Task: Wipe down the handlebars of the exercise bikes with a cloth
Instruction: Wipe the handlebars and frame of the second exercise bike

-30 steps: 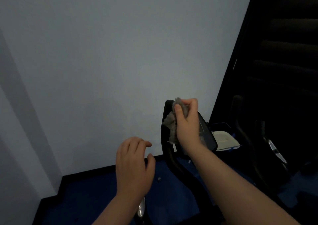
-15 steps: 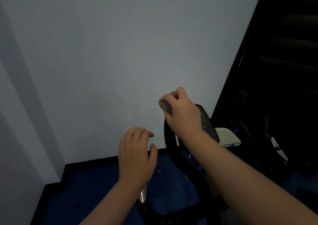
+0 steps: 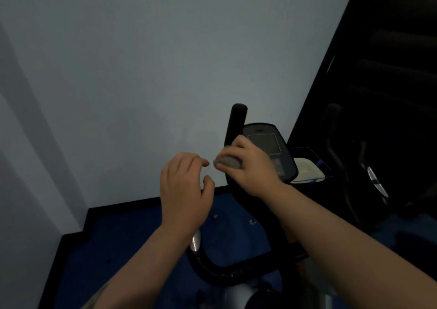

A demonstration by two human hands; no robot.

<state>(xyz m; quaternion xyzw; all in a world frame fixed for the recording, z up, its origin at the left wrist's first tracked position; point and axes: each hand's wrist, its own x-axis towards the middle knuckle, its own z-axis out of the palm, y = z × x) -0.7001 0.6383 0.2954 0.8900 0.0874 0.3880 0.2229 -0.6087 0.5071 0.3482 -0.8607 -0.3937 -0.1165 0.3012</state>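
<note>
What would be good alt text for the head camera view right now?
The right hand grips a grey cloth round a black upright handlebar beside the bike's console. The left hand hovers nearby, holding nothing, before a pale wall.

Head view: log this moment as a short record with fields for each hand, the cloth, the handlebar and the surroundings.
right hand: grips the grey cloth round the upright black handlebar
left hand: holds nothing, fingers loosely curled, beside the bar
handlebar: top end bare above the cloth
console: dark screen, just behind the right hand
surroundings: pale wall, blue floor
</note>
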